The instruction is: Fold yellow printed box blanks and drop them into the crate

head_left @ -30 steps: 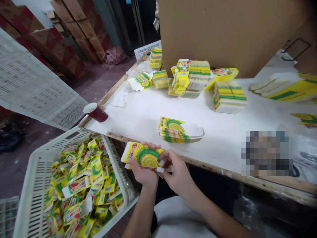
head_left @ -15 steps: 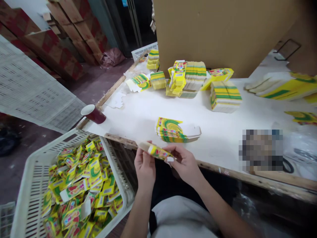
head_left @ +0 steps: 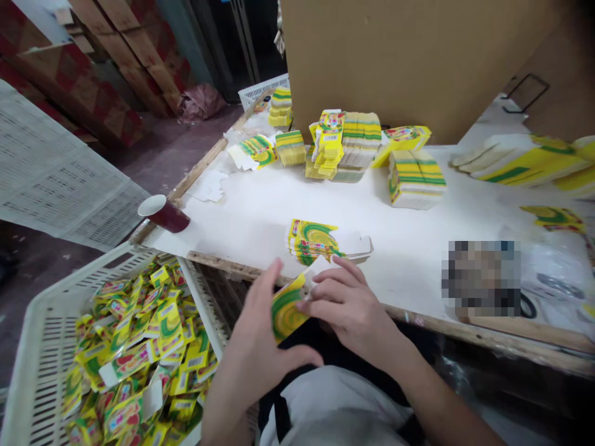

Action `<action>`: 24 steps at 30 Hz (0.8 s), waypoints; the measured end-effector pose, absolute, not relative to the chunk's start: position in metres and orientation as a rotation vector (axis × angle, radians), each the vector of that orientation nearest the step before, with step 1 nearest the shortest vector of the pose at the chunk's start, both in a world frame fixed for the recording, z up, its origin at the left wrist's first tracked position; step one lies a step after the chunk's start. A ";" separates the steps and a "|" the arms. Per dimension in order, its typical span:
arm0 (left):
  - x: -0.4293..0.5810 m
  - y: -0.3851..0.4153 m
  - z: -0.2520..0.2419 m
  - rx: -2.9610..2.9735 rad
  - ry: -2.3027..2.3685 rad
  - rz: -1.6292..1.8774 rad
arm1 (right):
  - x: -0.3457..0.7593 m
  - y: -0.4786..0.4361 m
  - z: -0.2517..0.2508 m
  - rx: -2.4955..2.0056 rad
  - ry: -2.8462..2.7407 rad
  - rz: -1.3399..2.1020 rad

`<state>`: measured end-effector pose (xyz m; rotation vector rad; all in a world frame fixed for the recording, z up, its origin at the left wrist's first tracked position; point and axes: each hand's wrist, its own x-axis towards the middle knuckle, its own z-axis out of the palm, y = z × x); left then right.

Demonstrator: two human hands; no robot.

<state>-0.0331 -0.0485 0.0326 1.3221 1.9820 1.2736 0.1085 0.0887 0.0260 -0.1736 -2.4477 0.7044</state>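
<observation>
Over the table's front edge, my right hand (head_left: 353, 306) grips a small yellow and green carton (head_left: 290, 310) with its fingers, and a white flap sticks up at the carton's top end. My left hand (head_left: 253, 347) is beside the carton's left side, thumb and fingers spread apart; whether its palm touches the carton I cannot tell. Just beyond my hands lies a short stack of flat cartons (head_left: 313, 235), white flaps towards the right. Lower left, a white plastic crate (head_left: 41, 310) is heaped with folded yellow cartons (head_left: 170, 325).
A maroon cup (head_left: 170, 215) lies on its side at the table's left edge. Bundles of flat cartons (head_left: 416, 176) stand along the back, before a large cardboard sheet (head_left: 372, 68). Clear plastic (head_left: 553, 266) lies at right, next to a blurred-out patch.
The carton has turned from lying nearly flat to tilted upright. My left hand has let go its pinch and spread its fingers. The view has shifted slightly to the right.
</observation>
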 end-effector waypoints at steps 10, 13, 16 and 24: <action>-0.010 -0.030 -0.001 1.266 1.955 1.190 | 0.098 0.068 -0.005 -0.612 -1.688 1.706; -0.008 -0.032 -0.007 1.354 2.022 1.191 | 0.096 0.065 -0.006 -0.603 -1.713 2.022; -0.006 -0.031 -0.012 1.522 2.096 1.202 | 0.093 0.064 -0.008 -0.501 -1.637 2.205; -0.008 -0.028 -0.014 1.537 2.058 1.157 | 0.093 0.062 -0.009 -0.463 -1.730 2.030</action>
